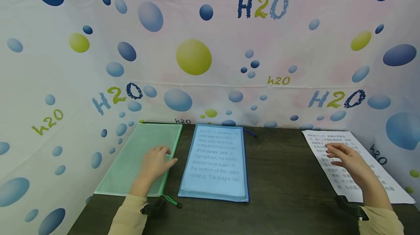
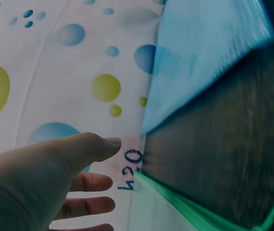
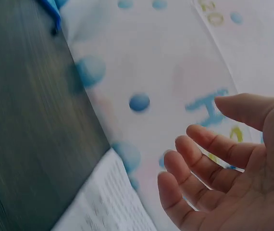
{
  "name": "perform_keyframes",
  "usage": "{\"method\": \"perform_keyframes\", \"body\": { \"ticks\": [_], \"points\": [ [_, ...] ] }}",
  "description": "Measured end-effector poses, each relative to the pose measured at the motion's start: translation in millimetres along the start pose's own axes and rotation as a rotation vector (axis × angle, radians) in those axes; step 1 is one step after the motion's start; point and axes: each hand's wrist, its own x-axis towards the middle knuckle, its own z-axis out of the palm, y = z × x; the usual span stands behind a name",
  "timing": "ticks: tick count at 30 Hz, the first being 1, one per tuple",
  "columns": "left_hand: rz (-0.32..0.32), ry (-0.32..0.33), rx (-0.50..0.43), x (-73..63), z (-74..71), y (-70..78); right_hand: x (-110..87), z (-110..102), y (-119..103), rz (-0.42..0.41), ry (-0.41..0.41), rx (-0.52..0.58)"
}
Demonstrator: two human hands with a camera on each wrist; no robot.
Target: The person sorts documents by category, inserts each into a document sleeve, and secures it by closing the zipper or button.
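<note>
My left hand (image 1: 155, 165) hovers over a green mesh zipper pouch (image 1: 131, 169), fingers loosely bent and holding nothing. Between the hands lies a blue zipper pouch (image 1: 214, 162), with a sheet of large English print showing through its clear front. At the right, my right hand (image 1: 349, 160) is above a white sheet (image 1: 323, 151) printed with rows of Chinese characters. In the right wrist view its relaxed fingers (image 3: 194, 168) have nothing between them. The left wrist view shows the left thumb (image 2: 91, 147) apart from the fingers, with the green pouch's edge below.
All three items lie on a dark wooden table (image 1: 279, 176). A green zipper pull (image 1: 171, 201) hangs off the green pouch's near corner, and a blue pull (image 1: 251, 133) off the blue pouch's far corner. A white bubble-print sheet (image 1: 226, 34) stands behind and at both sides.
</note>
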Motion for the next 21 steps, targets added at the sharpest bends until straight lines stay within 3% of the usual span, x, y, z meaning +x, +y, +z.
{"method": "perform_keyframes", "body": {
  "ticks": [3,5,10,12,21],
  "points": [
    [-0.022,-0.042,0.024,-1.4,2.6,-6.0,4.7,-12,32,0.000,0.073,-0.051],
    [-0.043,-0.080,0.030,-2.7,3.8,-8.4,2.7,-18,40,0.017,0.114,-0.082],
    [-0.073,-0.144,0.046,-5.1,9.3,-12.8,-18.8,-26,23,0.058,0.202,-0.202],
    [-0.080,-0.164,0.042,-5.0,12.1,-14.2,-23.3,-31,27,0.084,0.249,-0.245],
    [-0.085,-0.173,0.009,-6.0,17.1,-16.1,-20.9,-53,86,0.328,0.427,-0.254]
  ]
}}
